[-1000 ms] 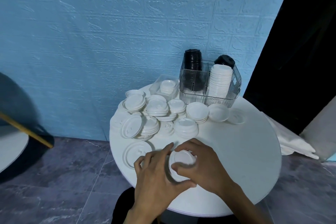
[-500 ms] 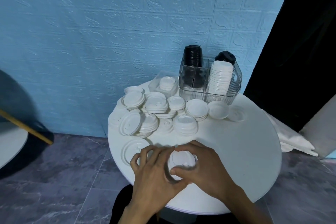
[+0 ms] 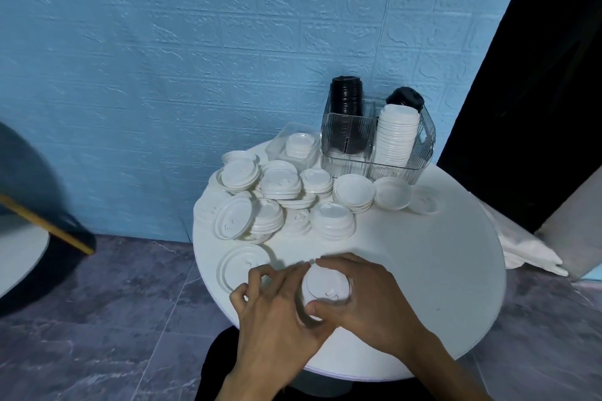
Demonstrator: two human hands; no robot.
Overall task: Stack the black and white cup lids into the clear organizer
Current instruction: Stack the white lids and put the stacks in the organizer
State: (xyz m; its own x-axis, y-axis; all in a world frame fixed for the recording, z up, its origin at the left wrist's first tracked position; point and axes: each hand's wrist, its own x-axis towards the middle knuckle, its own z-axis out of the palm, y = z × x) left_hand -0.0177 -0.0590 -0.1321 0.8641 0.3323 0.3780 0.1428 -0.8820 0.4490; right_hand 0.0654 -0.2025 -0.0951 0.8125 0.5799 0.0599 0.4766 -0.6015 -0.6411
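Note:
Both my hands meet at the near edge of the round white table (image 3: 423, 286). My right hand (image 3: 365, 299) grips a small stack of white lids (image 3: 325, 283), fingers and thumb curled round its rim. My left hand (image 3: 277, 306) presses against the stack's left side with its fingers curled. At the table's far edge stands the clear organizer (image 3: 420, 153). It holds a tall stack of black lids (image 3: 346, 98) on the left, a white lid stack (image 3: 395, 137) in front on the right and a black lid (image 3: 405, 97) behind that.
Several loose white lids and short stacks (image 3: 280, 182) cover the table's far left half. One large flat lid (image 3: 242, 267) lies just left of my left hand. A small clear tray (image 3: 277, 146) with lids sits left of the organizer. White cloth (image 3: 527, 251) hangs off to the right.
My left hand's fingers have curled in closer against the lid stack. My right hand has kept its grip in the same spot on the table.

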